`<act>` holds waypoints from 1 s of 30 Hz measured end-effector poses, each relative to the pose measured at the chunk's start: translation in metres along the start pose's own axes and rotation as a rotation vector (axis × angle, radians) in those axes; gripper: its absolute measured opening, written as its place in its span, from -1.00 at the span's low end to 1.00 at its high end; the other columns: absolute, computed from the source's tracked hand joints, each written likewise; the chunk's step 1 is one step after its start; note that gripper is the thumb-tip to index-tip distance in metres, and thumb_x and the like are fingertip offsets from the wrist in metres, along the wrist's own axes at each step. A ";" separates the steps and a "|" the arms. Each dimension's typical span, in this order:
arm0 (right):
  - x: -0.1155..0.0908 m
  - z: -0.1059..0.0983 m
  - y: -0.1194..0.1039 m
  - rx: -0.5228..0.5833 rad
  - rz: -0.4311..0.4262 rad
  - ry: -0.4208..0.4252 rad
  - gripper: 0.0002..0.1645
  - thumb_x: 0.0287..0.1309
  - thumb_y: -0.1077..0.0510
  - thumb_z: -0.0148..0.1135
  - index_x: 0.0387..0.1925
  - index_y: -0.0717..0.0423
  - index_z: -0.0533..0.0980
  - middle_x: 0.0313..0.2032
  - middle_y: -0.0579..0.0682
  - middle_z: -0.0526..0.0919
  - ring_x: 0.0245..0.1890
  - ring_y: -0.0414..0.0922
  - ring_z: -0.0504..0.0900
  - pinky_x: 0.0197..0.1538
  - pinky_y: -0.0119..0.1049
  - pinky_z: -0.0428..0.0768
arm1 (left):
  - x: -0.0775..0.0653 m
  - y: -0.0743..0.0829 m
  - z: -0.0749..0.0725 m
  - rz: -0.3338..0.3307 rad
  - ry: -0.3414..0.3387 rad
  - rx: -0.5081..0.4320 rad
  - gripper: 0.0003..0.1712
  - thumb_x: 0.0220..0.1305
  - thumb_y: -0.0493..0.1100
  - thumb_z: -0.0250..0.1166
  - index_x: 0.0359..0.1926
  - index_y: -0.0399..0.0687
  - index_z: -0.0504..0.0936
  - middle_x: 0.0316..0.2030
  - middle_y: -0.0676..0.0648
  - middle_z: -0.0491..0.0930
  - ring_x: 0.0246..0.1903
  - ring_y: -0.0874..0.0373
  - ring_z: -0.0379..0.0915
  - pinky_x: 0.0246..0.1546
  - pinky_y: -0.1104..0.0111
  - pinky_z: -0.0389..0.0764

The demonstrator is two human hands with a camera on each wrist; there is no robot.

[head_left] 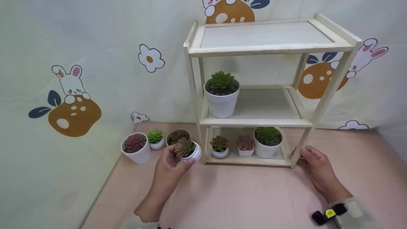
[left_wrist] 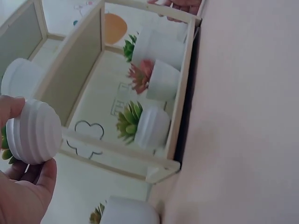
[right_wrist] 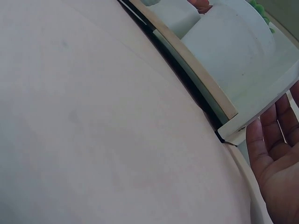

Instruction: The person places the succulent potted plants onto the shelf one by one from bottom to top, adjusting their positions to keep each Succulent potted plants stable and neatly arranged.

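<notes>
My left hand (head_left: 170,170) holds a small potted succulent (head_left: 187,151) by its ribbed white pot, in front of the left side of a light wooden shelf (head_left: 254,122). In the left wrist view, the thumb and fingers grip the ribbed pot (left_wrist: 37,133) from both sides, and the plant is mostly hidden. At the shelf's front right leg, my right hand (head_left: 318,171) has its fingers round the wood, low down. The right wrist view shows those fingers (right_wrist: 271,135) against the outer side of the frame; the thumb is out of sight there.
A larger green succulent (head_left: 221,98) stands on the middle shelf at left. Below are a brownish succulent (head_left: 220,146), a pink one (head_left: 245,145) and a bigger green one (head_left: 268,141). Left of the shelf stand a red succulent (head_left: 136,148), a small green one (head_left: 155,139) and a brown one (head_left: 177,136).
</notes>
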State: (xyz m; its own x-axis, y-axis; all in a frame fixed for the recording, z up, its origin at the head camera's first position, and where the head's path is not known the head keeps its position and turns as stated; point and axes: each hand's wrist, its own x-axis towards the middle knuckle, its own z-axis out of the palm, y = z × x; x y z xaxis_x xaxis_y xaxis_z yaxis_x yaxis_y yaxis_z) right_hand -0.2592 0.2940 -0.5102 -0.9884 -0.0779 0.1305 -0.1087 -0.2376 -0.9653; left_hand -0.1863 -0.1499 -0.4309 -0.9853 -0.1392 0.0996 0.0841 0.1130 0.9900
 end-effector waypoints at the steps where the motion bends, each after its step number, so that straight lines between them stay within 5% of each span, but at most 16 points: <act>1: 0.000 0.000 0.000 -0.001 -0.002 0.003 -0.64 0.41 0.22 -0.03 0.01 0.49 0.43 -0.21 -0.02 0.69 -0.15 -0.19 0.65 -0.02 -0.32 0.59 | 0.000 0.003 0.003 0.007 -0.011 -0.003 -0.25 0.00 -0.18 0.50 0.17 -0.19 0.31 0.21 -0.15 0.41 0.29 0.06 0.29 0.29 0.23 0.32; 18: 0.000 -0.001 0.001 -0.028 0.030 0.016 -0.64 0.37 0.22 0.05 -0.02 0.52 0.43 -0.18 0.01 0.67 -0.17 -0.16 0.63 -0.07 -0.29 0.60 | 0.002 0.036 0.049 0.102 -0.142 -0.084 -0.26 0.01 -0.13 0.50 0.16 -0.15 0.31 0.15 -0.09 0.44 0.23 0.15 0.34 0.29 0.28 0.32; 30: 0.001 0.000 0.001 -0.069 0.052 0.020 -0.67 0.38 0.19 0.04 -0.06 0.46 0.43 -0.18 -0.02 0.65 -0.15 -0.17 0.62 -0.04 -0.30 0.59 | 0.006 0.056 0.074 0.160 -0.133 -0.056 -0.28 0.01 -0.07 0.50 0.14 -0.11 0.35 0.09 -0.05 0.46 0.15 0.18 0.41 0.26 0.25 0.36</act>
State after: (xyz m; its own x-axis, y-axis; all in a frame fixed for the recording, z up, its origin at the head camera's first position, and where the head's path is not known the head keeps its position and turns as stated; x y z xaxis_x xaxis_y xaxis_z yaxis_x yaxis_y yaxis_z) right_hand -0.2599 0.2939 -0.5108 -0.9947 -0.0689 0.0763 -0.0639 -0.1667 -0.9839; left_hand -0.1987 -0.0717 -0.3818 -0.9693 0.0074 0.2458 0.2457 0.0680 0.9670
